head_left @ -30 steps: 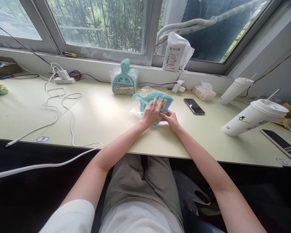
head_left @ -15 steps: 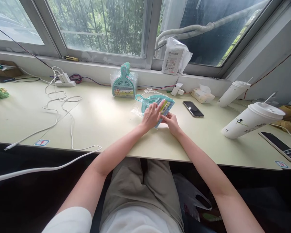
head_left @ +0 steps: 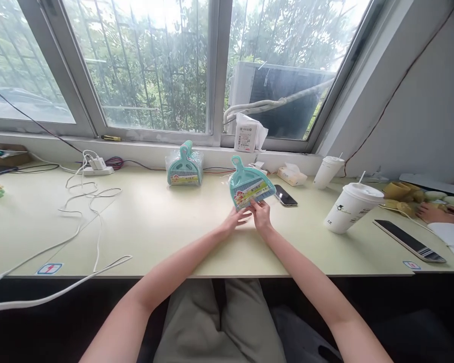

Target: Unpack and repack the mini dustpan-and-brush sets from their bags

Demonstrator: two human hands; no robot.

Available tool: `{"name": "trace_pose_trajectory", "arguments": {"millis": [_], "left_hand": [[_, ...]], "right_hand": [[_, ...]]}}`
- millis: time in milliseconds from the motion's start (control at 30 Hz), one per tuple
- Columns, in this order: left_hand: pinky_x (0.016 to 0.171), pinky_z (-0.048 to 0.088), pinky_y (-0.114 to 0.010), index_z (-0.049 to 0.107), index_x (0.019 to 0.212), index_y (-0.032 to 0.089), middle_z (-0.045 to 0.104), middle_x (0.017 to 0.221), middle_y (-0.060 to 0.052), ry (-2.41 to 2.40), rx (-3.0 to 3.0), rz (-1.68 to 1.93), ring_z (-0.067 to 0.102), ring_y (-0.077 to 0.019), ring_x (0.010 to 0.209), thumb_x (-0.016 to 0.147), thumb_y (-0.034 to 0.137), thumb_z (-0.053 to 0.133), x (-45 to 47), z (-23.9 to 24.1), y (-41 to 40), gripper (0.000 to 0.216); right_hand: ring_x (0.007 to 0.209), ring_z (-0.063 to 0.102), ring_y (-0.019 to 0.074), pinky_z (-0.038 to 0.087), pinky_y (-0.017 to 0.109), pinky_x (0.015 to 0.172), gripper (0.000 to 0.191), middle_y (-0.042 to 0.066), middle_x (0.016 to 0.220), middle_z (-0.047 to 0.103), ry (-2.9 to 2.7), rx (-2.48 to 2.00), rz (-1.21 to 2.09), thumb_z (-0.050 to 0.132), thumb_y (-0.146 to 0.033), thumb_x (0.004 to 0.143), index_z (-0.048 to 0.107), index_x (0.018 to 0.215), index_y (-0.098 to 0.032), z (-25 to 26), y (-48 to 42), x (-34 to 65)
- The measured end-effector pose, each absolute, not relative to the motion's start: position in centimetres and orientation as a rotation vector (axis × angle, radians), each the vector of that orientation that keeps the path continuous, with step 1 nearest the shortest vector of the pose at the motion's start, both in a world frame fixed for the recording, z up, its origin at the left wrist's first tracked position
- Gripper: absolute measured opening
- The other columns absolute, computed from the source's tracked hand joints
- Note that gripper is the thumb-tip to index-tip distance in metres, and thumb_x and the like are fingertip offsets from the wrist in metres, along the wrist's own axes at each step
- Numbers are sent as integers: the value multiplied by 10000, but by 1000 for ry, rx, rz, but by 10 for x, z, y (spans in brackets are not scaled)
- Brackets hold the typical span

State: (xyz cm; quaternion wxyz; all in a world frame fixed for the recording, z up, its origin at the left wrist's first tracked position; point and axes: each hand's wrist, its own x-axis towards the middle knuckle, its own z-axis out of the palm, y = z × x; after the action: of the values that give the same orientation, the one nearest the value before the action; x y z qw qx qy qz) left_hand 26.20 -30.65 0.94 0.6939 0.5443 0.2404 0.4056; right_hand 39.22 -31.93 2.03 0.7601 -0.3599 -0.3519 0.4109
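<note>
A small teal dustpan-and-brush set in clear wrap, with a yellow and blue label, stands upright off the pale green desk, handle up. My right hand pinches its lower edge. My left hand holds the lower left corner, fingers closed on it. A stack of the same teal sets in plastic leans against the window ledge behind, to the left.
A black phone lies right of the set. Two white lidded cups with straws, a tissue box, a dark tablet, white cables and charger are on the desk. Another person's hand is at far right.
Both hands lifted the wrapped set from lying flat on the desk to standing upright. The camera tilted up, showing more window.
</note>
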Motion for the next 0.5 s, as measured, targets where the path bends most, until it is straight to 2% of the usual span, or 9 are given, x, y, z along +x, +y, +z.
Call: {"name": "trace_pose_trajectory", "arguments": {"millis": [67,133,200,367,500], "left_hand": [[1053,375,-525,447,1326,305,449,1448,-105,529,1274,835,434,-309,1327,766,563,654,267,7,-313,651],[1102,303,-520,444,1347,305,441,1456,-97,554,1273,912,352,-303,1383,782,587,618,263,12,-307,655],[1116,280,-507,447,1343,278,483,1415,-100,545,1229,1046,370,-301,1371,784,582,611,253,19,-295,657],[1051,380,-496,425,1291,201,551,1302,-135,473,1165,1182,489,-323,1250,684,428,762,238,21,-280,730],[1033,398,-476,400,1244,184,536,1290,-142,530,1185,1197,489,-312,1234,721,430,728,246,13,-286,665]], "right_hand": [[863,704,242,604,379,816,393,67,907,725,-681,-785,885,845,-331,562,639,847,-155,19,-315,403],[879,704,238,606,366,817,390,69,935,725,-647,-789,901,845,-314,560,644,855,-157,17,-311,409],[874,707,235,607,365,813,405,75,946,725,-693,-791,949,846,-310,565,653,884,-151,15,-309,407],[810,713,228,610,381,790,421,75,892,732,-816,-780,1066,857,-325,558,661,881,-139,7,-313,386],[803,710,214,606,374,802,440,59,913,733,-786,-768,1075,859,-329,542,658,894,-157,8,-318,382]]}}
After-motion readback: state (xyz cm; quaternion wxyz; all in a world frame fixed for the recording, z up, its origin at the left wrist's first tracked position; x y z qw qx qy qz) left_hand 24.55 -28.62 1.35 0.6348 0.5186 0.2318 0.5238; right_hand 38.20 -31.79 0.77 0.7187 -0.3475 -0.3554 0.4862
